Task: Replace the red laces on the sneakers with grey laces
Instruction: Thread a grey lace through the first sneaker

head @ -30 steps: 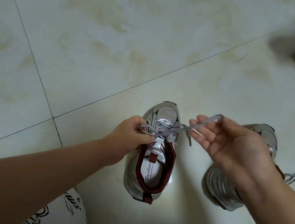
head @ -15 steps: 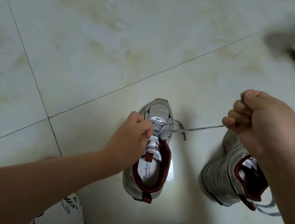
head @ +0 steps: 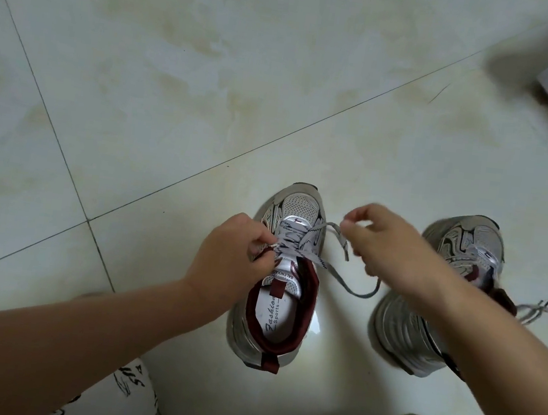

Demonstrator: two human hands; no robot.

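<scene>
Grey lace [head: 343, 278], threaded through the left sneaker [head: 279, 277] standing on the tiled floor [head: 178, 75]. Left hand [head: 225, 256] pinches the lace at the eyelets; right hand [head: 385, 248] pinches its free end, which loops slack. Second sneaker [head: 441, 296] stands right, behind the forearm.

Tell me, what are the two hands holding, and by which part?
Both grip the grey lace of the nearer sneaker: the left hand pinches it by the eyelets, and the right hand pinches the free end.
</scene>
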